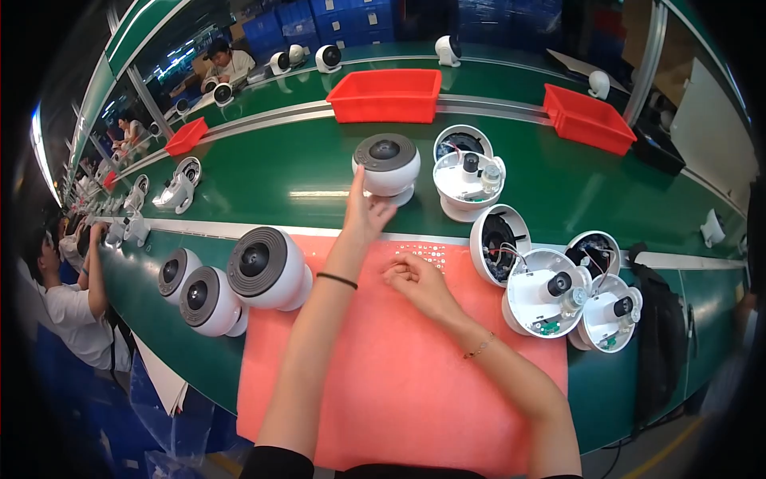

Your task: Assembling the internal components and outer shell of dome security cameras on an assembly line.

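Note:
My left hand [367,214] reaches to the far side of the work spot. It is shut on a white ball-shaped camera [386,164] with a grey ringed face and a dark lens turned upward. The thumb lies along the camera's left side, the other fingers low by its base. Nearer me, my right hand [421,286] hovers over a pink mat [383,383], its fingers loosely bent and no object visible in them. Just beyond its fingertips, several small shiny pieces [423,254] lie in rows on the mat; what they are is too small to tell.
Closed cameras [267,267] stand left of the mat. Opened camera housings [546,291] with wires and lenses showing stand on the right, another [468,180] on the green surface [303,164]. Red trays [384,96] line the back. A dark cloth item [662,335] lies far right; people work at left.

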